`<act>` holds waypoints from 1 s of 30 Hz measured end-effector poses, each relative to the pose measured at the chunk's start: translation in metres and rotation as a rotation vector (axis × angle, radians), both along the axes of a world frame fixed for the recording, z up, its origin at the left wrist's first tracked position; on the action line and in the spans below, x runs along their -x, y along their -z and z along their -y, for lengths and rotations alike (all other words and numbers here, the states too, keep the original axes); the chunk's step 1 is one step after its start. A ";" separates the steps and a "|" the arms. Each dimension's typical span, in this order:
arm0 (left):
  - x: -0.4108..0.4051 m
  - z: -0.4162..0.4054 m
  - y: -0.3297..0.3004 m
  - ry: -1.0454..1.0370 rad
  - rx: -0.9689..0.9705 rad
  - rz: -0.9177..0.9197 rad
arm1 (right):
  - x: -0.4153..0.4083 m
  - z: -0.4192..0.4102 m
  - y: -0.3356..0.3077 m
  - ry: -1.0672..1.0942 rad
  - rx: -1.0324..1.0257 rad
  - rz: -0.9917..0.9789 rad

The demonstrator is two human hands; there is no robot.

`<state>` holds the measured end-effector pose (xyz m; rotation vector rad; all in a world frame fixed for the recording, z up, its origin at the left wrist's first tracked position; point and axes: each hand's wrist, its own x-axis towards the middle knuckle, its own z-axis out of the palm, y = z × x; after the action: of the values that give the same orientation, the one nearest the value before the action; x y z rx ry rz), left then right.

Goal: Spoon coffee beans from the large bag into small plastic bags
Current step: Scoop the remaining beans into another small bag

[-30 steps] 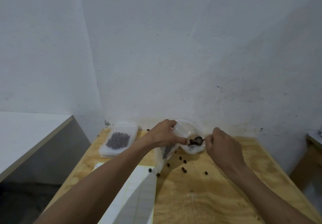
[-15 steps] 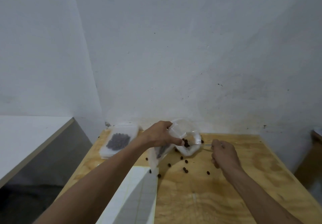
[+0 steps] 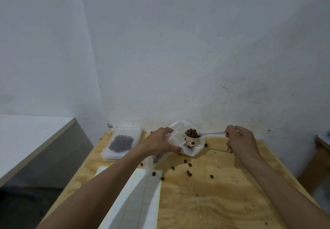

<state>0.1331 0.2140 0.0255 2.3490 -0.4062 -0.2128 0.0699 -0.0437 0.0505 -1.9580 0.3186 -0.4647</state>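
**A loaded spoon over the bean bag at the back of the table**

Head view. A plywood table (image 3: pixel 223 202) fills the lower half of the frame and butts against a white wall (image 3: pixel 178 50) that takes up the whole upper half. At lower centre a sheet of pale lined paper (image 3: pixel 146 198) lies on the wood, and the left forearm crosses over its upper left corner. Loose coffee beans (image 3: pixel 189 173) are scattered on the table between the paper and the hands, with more out toward the right. At the left edge of the frame a grey-topped counter (image 3: pixel 26 139) runs beside the table; at the far right edge a slice of other wooden furniture (image 3: pixel 319 157) shows.

Left of centre, near the wall, a stack of small plastic bags (image 3: pixel 122 144) lies flat; the top one holds a dark patch of beans.

At centre, just below the wall line, the large bag (image 3: pixel 195 146) sits open on the table, clear and crumpled, a few beans visible inside. The left hand (image 3: pixel 160 144) grips a small plastic bag (image 3: pixel 175 138) by its mouth, fingers and thumb curled round it, right beside the large bag's left edge; its lower part hangs behind the hand and shows a few dark beans. The right hand (image 3: pixel 240 140) pinches the handle of a spoon (image 3: pixel 210 134), whose bowl, heaped with beans, hangs over the large bag's opening. The two hands are well apart.
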 end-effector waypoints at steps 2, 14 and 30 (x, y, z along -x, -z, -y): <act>0.001 0.000 -0.001 -0.004 -0.004 -0.003 | 0.000 -0.002 -0.009 -0.042 0.034 0.018; 0.011 0.002 -0.010 0.006 0.007 -0.011 | 0.006 -0.018 -0.013 -0.087 0.718 0.338; 0.023 0.049 -0.049 0.198 -0.082 0.228 | 0.004 -0.023 0.057 0.161 0.233 -0.181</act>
<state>0.1105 0.1647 0.0743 2.4215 -0.7551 -0.0544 0.0656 -0.0207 -0.0068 -2.2172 0.5620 -0.4440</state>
